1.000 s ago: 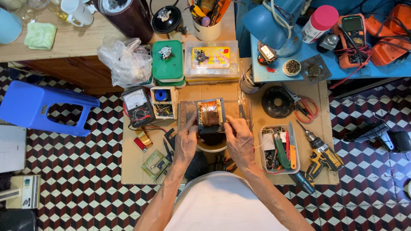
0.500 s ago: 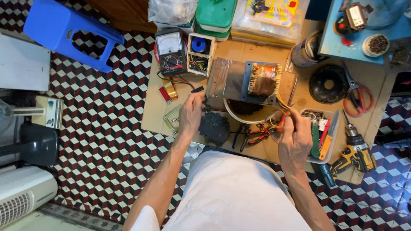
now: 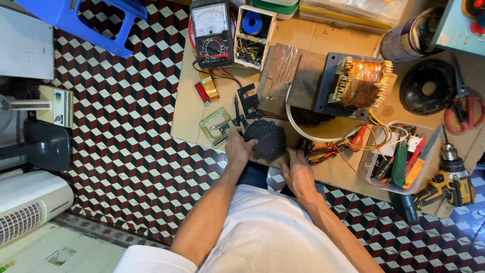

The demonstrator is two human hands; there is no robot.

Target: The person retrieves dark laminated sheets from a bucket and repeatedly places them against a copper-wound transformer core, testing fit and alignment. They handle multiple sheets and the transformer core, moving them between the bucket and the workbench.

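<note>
Looking down from the head view at a low wooden table (image 3: 323, 167) over a checkered tile floor (image 3: 126, 151).

Left hand (image 3: 238, 149) resting against the left edge of a black lumpy stack of parts (image 3: 265, 139) at the table's near edge, fingers curled onto it; touching, but a real grip cannot be confirmed. Right hand (image 3: 298, 172) just right of the stack, palm down on the near edge, fingers loosely spread toward a bundle of red and orange wires (image 3: 328, 151); nothing seen clamped in it. Hands apart, stack between them.

Behind the stack: white ring (image 3: 303, 132) partly under a dark plate (image 3: 308, 81). On the plate, a transformer with copper winding (image 3: 364, 83), lying upright on its metal bracket.

Left of the stack: small square framed part (image 3: 216, 126), black E-shaped pieces (image 3: 248, 101), red lighter-like item (image 3: 202, 93).

Far side: analog multimeter (image 3: 212, 30), small parts box with a blue spool (image 3: 255, 33).

Right side: clear tray of hand tools (image 3: 399, 162), yellow cordless drill (image 3: 452, 177), black round speaker-like frame (image 3: 429, 91), red-handled cutters (image 3: 467, 108).

Off the table: blue plastic stool (image 3: 96, 20) top left, white fan-like appliance (image 3: 30, 207) lower left.
</note>
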